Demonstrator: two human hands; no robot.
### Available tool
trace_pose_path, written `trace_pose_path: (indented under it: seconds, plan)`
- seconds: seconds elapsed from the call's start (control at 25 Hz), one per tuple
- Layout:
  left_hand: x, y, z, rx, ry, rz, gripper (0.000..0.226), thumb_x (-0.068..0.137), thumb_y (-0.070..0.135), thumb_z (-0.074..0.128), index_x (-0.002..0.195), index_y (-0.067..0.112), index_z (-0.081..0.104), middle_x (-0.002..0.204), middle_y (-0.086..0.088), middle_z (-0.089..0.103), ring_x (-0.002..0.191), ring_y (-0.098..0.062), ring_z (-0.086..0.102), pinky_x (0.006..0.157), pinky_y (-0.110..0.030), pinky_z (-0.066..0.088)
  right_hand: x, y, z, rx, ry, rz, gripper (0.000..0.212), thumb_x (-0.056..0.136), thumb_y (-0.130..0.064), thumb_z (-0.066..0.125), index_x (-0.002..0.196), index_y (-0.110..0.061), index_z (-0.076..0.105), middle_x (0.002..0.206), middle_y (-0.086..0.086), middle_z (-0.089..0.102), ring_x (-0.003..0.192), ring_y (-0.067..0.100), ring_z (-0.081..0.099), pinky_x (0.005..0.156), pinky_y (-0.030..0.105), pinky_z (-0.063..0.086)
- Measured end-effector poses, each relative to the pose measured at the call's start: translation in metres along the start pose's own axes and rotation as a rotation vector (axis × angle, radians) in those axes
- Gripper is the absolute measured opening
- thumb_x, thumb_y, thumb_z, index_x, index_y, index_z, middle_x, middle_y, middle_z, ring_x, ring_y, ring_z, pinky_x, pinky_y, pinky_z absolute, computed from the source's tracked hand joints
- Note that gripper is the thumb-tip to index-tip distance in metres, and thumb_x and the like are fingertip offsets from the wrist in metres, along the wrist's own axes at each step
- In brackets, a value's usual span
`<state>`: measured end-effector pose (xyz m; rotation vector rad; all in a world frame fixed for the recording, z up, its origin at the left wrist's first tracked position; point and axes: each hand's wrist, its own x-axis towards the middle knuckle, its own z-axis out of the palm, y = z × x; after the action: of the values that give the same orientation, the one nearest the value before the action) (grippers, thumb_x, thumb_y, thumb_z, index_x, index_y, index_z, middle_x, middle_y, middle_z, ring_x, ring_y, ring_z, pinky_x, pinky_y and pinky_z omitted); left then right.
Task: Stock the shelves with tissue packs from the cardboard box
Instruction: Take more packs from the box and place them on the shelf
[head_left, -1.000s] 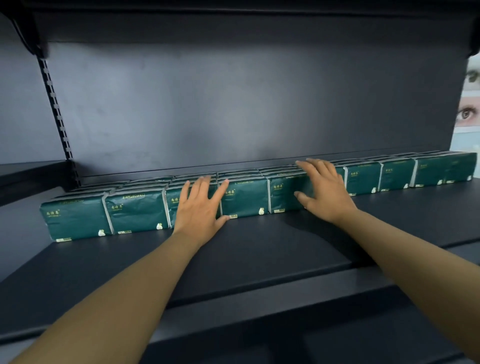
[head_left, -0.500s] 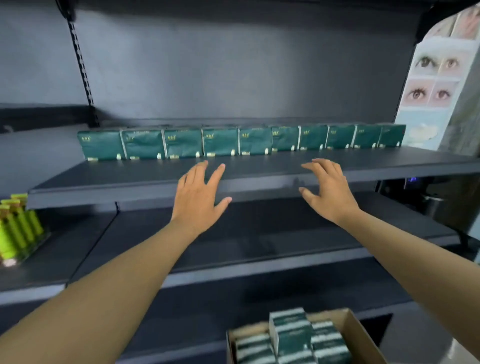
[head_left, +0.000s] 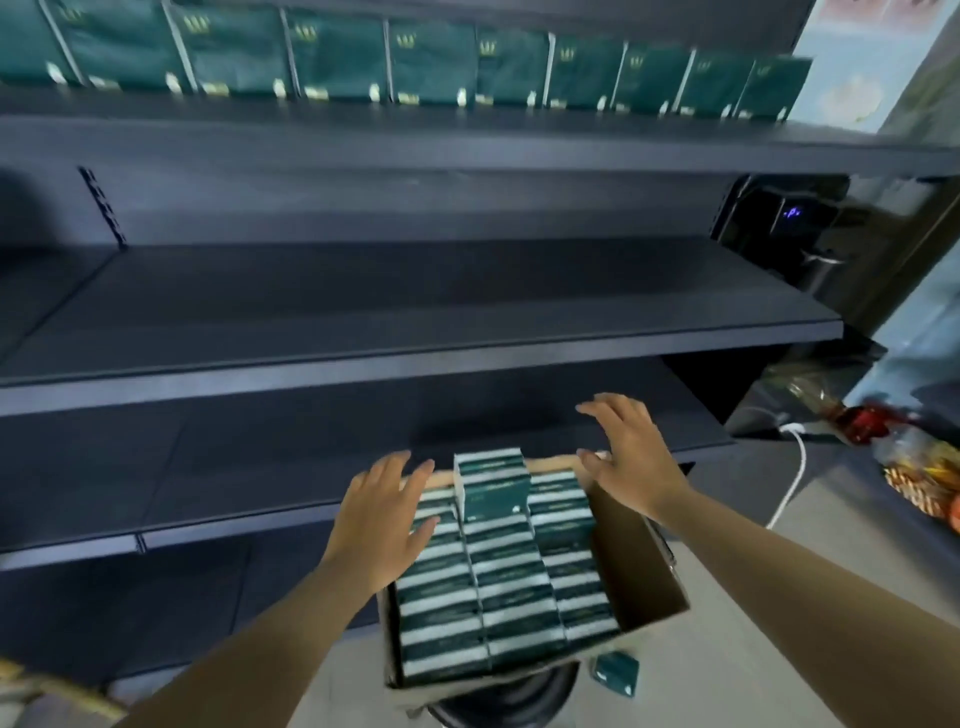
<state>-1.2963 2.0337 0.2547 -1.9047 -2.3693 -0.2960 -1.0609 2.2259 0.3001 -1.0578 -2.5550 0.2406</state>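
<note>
A cardboard box (head_left: 636, 582) stands low in front of the shelving, packed with several dark green tissue packs (head_left: 506, 597) on edge. One tissue pack (head_left: 492, 486) sticks up above the others at the box's far end. My left hand (head_left: 382, 522) hovers flat with spread fingers over the box's left side and holds nothing. My right hand (head_left: 631, 460) hovers with spread fingers over the box's far right corner, also holding nothing. A row of green tissue packs (head_left: 431, 67) lines the top shelf (head_left: 467, 143).
Two dark shelves (head_left: 415, 322) sit between the top row and the box. A single tissue pack (head_left: 615, 673) lies on the floor right of the box. At right are a white cable (head_left: 792, 483), packaged goods (head_left: 924, 467) and a dark appliance (head_left: 789, 218).
The view has dropped from the top shelf down to the box. Both hands have come down from the shelf edge and now hover over the packs in the box.
</note>
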Motion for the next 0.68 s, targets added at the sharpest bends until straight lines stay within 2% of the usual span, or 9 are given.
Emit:
trace_pose_path:
  seconds: [0.12, 0.16, 0.24, 0.28, 0.36, 0.4, 0.52, 0.64, 0.68]
  plan:
    - [-0.016, 0.026, 0.060, -0.007, -0.223, -0.092, 0.069, 0.093, 0.053, 0.046, 0.150, 0.023, 0.022, 0.150, -0.008, 0.028, 0.137, -0.027, 0.030, 0.109, -0.039, 0.030, -0.024, 0.041, 0.041, 0.017, -0.127, -0.030, 0.049, 0.089, -0.029, 0.059, 0.134, -0.019, 0.043, 0.139, 0.002, 0.038, 0.133, 0.021, 0.024, 0.108, 0.033, 0.028]
    - [-0.020, 0.035, 0.077, -0.033, -0.285, -0.131, 0.073, 0.091, 0.054, 0.049, 0.151, 0.023, 0.020, 0.150, -0.011, 0.030, 0.137, -0.030, 0.031, 0.109, -0.042, 0.032, -0.032, 0.054, 0.055, 0.029, -0.160, -0.039, 0.048, 0.088, -0.032, 0.058, 0.133, -0.021, 0.044, 0.139, 0.001, 0.038, 0.133, 0.021, 0.024, 0.109, 0.034, 0.027]
    - [-0.031, 0.049, 0.110, -0.114, -0.367, -0.197, 0.081, 0.080, 0.051, 0.066, 0.147, 0.021, 0.031, 0.142, -0.020, 0.042, 0.128, -0.039, 0.044, 0.100, -0.051, 0.043, -0.045, 0.077, 0.084, 0.028, -0.216, -0.096, 0.047, 0.085, -0.040, 0.055, 0.128, -0.023, 0.049, 0.135, 0.002, 0.045, 0.130, 0.022, 0.032, 0.108, 0.041, 0.033]
    - [-0.035, 0.052, 0.125, -0.125, -0.391, -0.241, 0.081, 0.080, 0.051, 0.066, 0.147, 0.022, 0.031, 0.144, -0.020, 0.038, 0.130, -0.039, 0.041, 0.103, -0.051, 0.040, -0.051, 0.086, 0.099, 0.038, -0.238, -0.130, 0.047, 0.083, -0.042, 0.056, 0.126, -0.023, 0.051, 0.132, 0.002, 0.049, 0.127, 0.022, 0.038, 0.107, 0.040, 0.035]
    - [-0.044, 0.056, 0.156, -0.093, -0.479, -0.341, 0.073, 0.092, 0.056, 0.046, 0.151, 0.030, 0.013, 0.157, -0.010, 0.011, 0.144, -0.030, 0.015, 0.116, -0.042, 0.019, -0.061, 0.096, 0.126, 0.136, -0.343, -0.124, 0.046, 0.085, -0.036, 0.061, 0.128, -0.023, 0.051, 0.132, -0.001, 0.048, 0.127, 0.017, 0.038, 0.109, 0.025, 0.026]
    - [-0.044, 0.058, 0.167, -0.091, -0.511, -0.374, 0.069, 0.094, 0.058, 0.036, 0.151, 0.032, 0.006, 0.159, -0.007, 0.000, 0.146, -0.027, 0.005, 0.117, -0.039, 0.012, -0.067, 0.097, 0.139, 0.198, -0.390, -0.115, 0.045, 0.087, -0.033, 0.061, 0.130, -0.024, 0.050, 0.133, -0.003, 0.047, 0.128, 0.013, 0.036, 0.107, 0.018, 0.022]
    - [-0.037, 0.066, 0.198, -0.057, -0.521, -0.348, 0.070, 0.093, 0.066, 0.014, 0.150, 0.031, -0.007, 0.157, -0.008, -0.019, 0.145, -0.024, -0.016, 0.118, -0.042, 0.001, -0.080, 0.095, 0.179, 0.348, -0.519, -0.126, 0.034, 0.090, -0.027, 0.060, 0.124, -0.022, 0.057, 0.123, -0.005, 0.054, 0.119, 0.009, 0.044, 0.103, 0.021, 0.033]
    - [-0.039, 0.064, 0.214, -0.038, -0.586, -0.329, 0.096, 0.058, 0.079, -0.032, 0.138, 0.028, -0.031, 0.142, -0.004, -0.042, 0.132, -0.017, -0.036, 0.113, -0.045, -0.011, -0.094, 0.084, 0.212, 0.440, -0.662, -0.172, 0.026, 0.090, -0.024, 0.060, 0.115, -0.018, 0.065, 0.110, -0.003, 0.063, 0.104, 0.011, 0.054, 0.093, 0.027, 0.043]
    - [-0.040, 0.062, 0.217, -0.051, -0.599, -0.336, 0.099, 0.049, 0.078, -0.039, 0.135, 0.028, -0.035, 0.139, -0.002, -0.045, 0.129, -0.016, -0.039, 0.112, -0.044, -0.015, -0.097, 0.081, 0.221, 0.444, -0.673, -0.192, 0.025, 0.090, -0.024, 0.060, 0.114, -0.019, 0.066, 0.108, -0.004, 0.063, 0.103, 0.011, 0.053, 0.093, 0.027, 0.042]
